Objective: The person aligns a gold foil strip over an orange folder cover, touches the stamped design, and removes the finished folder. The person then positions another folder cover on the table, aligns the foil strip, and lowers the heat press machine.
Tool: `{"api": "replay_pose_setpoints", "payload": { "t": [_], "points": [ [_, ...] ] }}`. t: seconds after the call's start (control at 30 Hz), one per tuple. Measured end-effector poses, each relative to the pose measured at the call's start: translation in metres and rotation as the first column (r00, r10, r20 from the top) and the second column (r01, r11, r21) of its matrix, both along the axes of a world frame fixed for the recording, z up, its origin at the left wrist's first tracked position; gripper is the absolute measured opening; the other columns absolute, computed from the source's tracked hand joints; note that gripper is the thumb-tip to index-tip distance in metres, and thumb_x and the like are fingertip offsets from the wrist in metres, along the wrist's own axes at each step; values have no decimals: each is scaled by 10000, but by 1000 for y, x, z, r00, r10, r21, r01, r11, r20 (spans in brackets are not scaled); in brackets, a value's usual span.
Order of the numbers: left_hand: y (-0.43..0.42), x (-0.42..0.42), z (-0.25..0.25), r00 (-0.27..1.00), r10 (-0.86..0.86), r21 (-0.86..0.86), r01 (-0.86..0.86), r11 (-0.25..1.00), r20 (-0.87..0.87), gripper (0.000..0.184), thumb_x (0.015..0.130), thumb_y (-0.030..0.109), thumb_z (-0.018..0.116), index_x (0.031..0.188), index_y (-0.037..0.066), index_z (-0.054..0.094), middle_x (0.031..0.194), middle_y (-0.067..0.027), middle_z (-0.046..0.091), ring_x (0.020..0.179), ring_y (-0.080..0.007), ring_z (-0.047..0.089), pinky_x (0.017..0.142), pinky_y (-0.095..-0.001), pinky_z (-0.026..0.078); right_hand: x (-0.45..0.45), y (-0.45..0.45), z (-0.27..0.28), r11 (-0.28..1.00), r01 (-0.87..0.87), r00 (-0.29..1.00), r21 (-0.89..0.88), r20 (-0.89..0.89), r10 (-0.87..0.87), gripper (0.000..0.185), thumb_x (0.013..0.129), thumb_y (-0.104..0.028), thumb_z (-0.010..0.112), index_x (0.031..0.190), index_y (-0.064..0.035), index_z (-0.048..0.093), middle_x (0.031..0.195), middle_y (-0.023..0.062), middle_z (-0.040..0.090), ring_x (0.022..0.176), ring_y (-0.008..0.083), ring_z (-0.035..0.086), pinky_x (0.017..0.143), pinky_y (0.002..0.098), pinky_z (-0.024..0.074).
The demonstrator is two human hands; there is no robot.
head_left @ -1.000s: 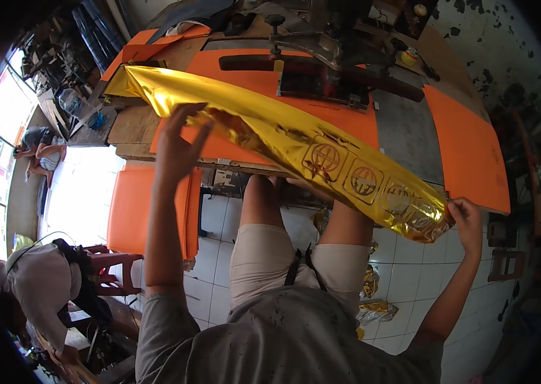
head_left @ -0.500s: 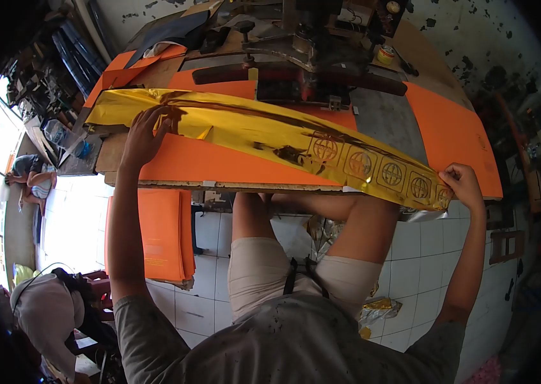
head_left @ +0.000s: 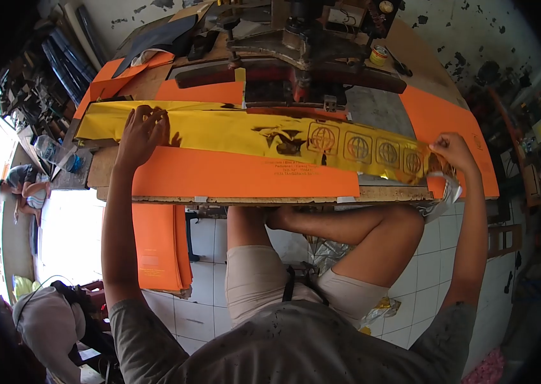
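Gold foil strip, stretched between two hands over a worktop with a press.
Worktop (head_left: 108, 168), wooden at the front edge; dark metal press (head_left: 296, 48) standing on it; orange sheet (head_left: 232, 176), print along its front part, beneath the strip; second orange sheet (head_left: 459, 131) to the right. Gold foil strip (head_left: 219, 128), running lengthwise in front of the press; whether it lies fully flat cannot be told. Right hand (head_left: 454, 152), thumb and fingers closed in a pinch on the strip's right end. Left hand (head_left: 144, 131), fingers half-bent and spread over the left part; any grip cannot be told. Globe emblems (head_left: 357, 147), a row near the right end. Step, as judged: positioning the strip; the next move calls for even tension, without creasing.
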State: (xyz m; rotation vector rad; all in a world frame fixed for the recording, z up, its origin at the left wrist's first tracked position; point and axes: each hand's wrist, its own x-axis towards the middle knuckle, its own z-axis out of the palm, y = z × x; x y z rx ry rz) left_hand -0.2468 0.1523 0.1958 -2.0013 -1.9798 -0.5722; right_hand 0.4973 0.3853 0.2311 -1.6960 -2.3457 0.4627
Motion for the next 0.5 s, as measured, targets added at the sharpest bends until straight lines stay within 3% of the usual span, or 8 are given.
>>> {"api": "replay_pose_setpoints", "payload": {
  "t": [0.27,0.5],
  "points": [
    [25,-3,-1,997,68,-96,-72,993,-46,434,1074,358,490,1339,64,667,1287,-154,620,1222,-387,569,1116,-492,400,-15,100,-16,999,0,997,-40,-77,-3,221,912,-193,824,951,-4,716,863,45,704,826,136,657,750,330,519],
    [30,0,-2,997,70,-131,-66,989,23,432,1083,358,484,1357,67,649,1350,-162,611,1253,-393,572,1101,-478,420,-18,137,-25,997,-9,987,-77,-161,-3,233,947,-217,797,956,-6,698,818,40,676,691,115,611,621,295,491]
  ]
}}
